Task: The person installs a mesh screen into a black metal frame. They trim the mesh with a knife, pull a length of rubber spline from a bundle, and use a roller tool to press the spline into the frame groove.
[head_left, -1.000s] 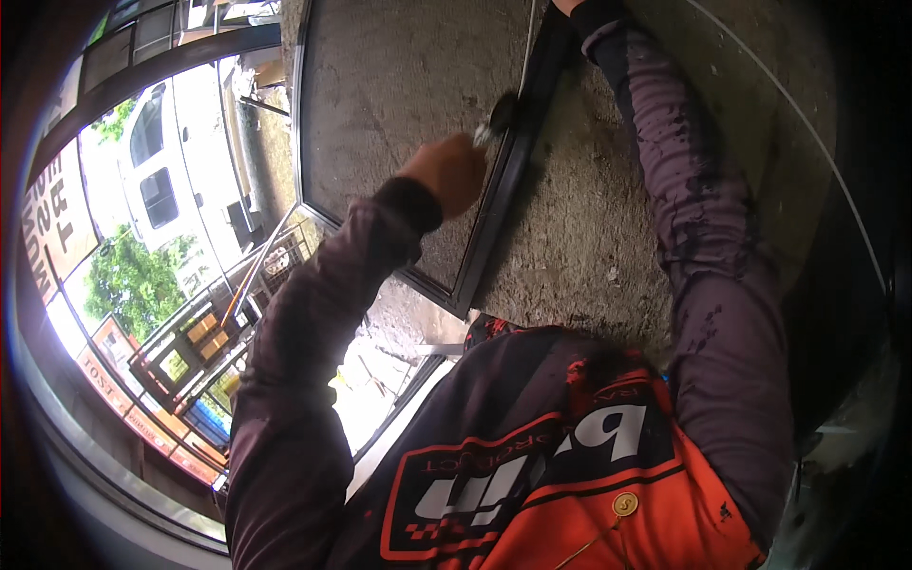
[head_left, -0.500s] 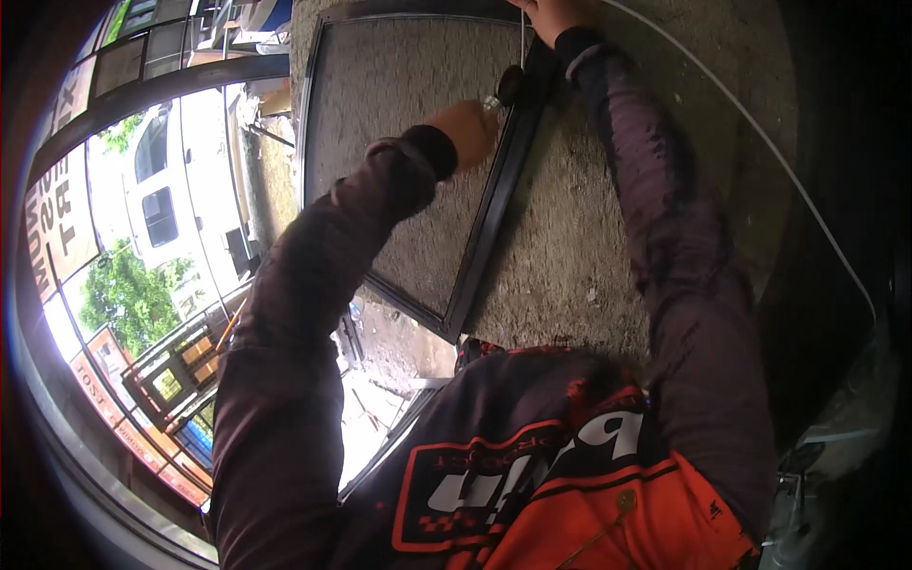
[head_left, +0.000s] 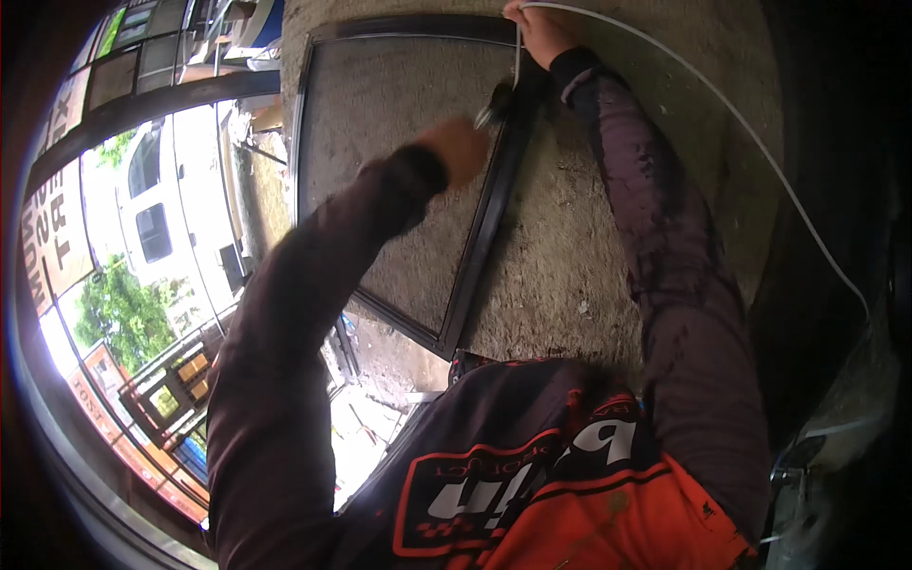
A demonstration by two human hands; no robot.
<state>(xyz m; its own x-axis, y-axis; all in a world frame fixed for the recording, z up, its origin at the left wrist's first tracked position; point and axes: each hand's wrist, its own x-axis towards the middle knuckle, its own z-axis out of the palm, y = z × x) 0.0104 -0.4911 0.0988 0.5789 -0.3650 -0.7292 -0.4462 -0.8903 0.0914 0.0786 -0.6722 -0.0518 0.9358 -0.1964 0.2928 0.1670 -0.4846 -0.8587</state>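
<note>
A dark-framed screen panel [head_left: 467, 271] with fine mesh lies on a worn wooden board. My left hand [head_left: 454, 154], smeared by motion, is closed on a spline roller [head_left: 498, 103] with a silver shaft and dark end. The tool's end is at the panel's right side rail, near the upper corner. Beyond it, my right hand [head_left: 543, 36] pinches a thin pale spline cord [head_left: 731, 122] at that corner. A short length of cord runs from these fingers down toward the roller. The rest arcs away to the right.
The worn wooden board [head_left: 556, 275] stretches right of the panel. A dark bar [head_left: 180, 95] crosses at the left, with a bright street and a white vehicle [head_left: 152, 199] beyond. Clear plastic and metal pieces [head_left: 798, 470] sit at the lower right.
My left hand has drawn slightly left and down with the roller. My right hand has come a little lower and left, still pinching the cord. The whole view has shifted slightly.
</note>
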